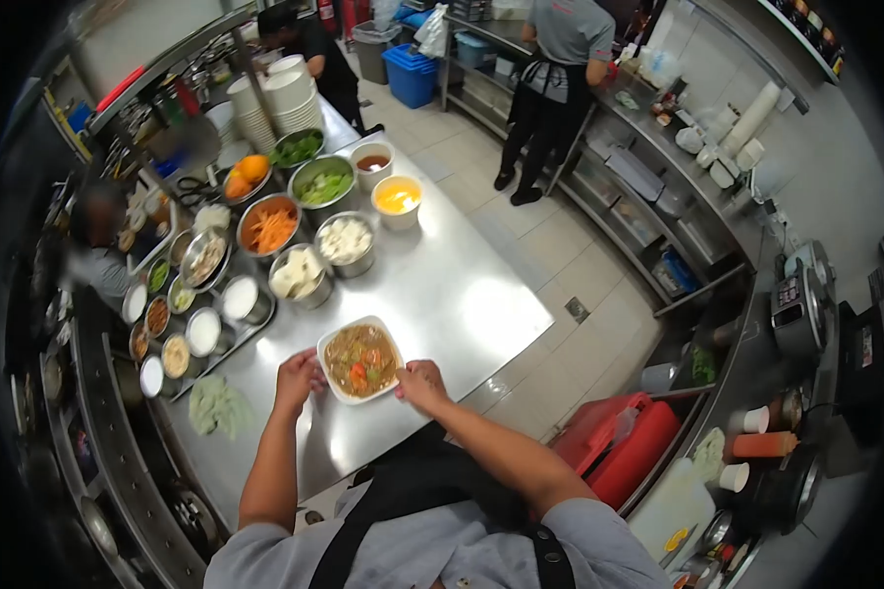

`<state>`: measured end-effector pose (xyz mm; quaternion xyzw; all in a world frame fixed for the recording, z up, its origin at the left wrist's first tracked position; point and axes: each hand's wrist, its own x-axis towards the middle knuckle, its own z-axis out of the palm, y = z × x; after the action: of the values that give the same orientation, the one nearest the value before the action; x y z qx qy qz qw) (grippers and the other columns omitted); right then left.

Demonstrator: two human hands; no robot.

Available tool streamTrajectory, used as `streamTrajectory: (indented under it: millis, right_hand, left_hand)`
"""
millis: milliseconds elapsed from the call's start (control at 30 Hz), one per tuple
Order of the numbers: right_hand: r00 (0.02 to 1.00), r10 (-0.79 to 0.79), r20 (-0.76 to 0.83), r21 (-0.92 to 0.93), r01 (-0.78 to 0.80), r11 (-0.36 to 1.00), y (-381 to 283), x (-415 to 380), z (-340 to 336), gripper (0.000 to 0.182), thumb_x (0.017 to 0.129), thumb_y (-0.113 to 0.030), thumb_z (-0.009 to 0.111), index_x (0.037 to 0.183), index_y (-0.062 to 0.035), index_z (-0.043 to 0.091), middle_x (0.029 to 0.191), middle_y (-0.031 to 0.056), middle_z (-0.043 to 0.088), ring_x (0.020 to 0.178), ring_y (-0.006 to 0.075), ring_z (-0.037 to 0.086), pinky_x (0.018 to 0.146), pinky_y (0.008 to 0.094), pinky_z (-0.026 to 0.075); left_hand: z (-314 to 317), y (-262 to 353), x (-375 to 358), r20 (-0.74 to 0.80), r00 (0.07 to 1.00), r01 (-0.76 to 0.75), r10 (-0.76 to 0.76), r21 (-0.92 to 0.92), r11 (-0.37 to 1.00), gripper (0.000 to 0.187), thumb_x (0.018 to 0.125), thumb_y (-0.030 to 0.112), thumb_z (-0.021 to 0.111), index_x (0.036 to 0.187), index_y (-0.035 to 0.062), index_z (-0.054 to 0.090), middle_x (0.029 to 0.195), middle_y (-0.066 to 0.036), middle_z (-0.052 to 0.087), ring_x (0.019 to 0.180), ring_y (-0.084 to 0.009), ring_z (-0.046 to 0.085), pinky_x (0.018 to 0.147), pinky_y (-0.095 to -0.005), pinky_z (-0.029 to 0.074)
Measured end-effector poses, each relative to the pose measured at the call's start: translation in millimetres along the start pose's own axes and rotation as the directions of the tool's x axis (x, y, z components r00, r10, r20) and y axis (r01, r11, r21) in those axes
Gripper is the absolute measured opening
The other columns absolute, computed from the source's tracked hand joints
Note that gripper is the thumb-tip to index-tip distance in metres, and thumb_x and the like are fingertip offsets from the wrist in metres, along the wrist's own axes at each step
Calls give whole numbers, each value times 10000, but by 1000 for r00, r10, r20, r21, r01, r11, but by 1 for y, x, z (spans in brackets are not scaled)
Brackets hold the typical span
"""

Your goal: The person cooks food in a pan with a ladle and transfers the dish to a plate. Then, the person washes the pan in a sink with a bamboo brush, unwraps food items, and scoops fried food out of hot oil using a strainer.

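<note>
A white squarish bowl (361, 400) of noodle-like food with orange and green pieces is held over the steel table near my body. My left hand (300, 383) is at the bowl's left side, its fingers curled against the wall and partly hidden. On the right, my right hand (421, 386) pinches the lower right rim. Beyond the bowl stand metal containers of white chunks (300, 275), white cubes (345, 240) and shredded carrot (270, 226). A crumpled pale green glove or sheet (219, 405) lies left of my left hand.
Sauce tubs, including one with yellow liquid (398, 199), stand toward the table's far end near stacked white bowls (290, 93). Smaller containers crowd the left side. Co-workers stand at left, at the back and at the right counter (560, 88). A red cooler box (619, 442) is at right.
</note>
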<state>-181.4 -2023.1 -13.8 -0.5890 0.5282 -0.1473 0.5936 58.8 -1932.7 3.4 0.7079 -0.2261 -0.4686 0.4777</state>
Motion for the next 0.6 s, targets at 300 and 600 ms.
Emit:
streamTrajectory:
  millis: [300, 600]
  right_hand:
    - [992, 96, -79, 35, -94, 995, 2, 10, -155, 271, 811, -188, 474, 696, 30, 588, 581, 121, 615, 519, 169, 612, 506, 299, 478]
    - [953, 191, -233, 256, -130, 958, 45, 34, -378, 228, 838, -129, 495, 731, 32, 615, 612, 99, 620, 495, 127, 595, 434, 248, 467]
  left_hand:
    - [140, 64, 21, 203, 977, 66, -67, 12, 998, 302, 873, 88, 502, 1153, -16, 555, 850, -63, 628, 648, -134, 611, 526, -229, 474]
    - [335, 108, 76, 312, 950, -34, 4, 92, 995, 304, 886, 160, 532, 1125, -23, 574, 897, -92, 651, 685, -146, 623, 566, -264, 500]
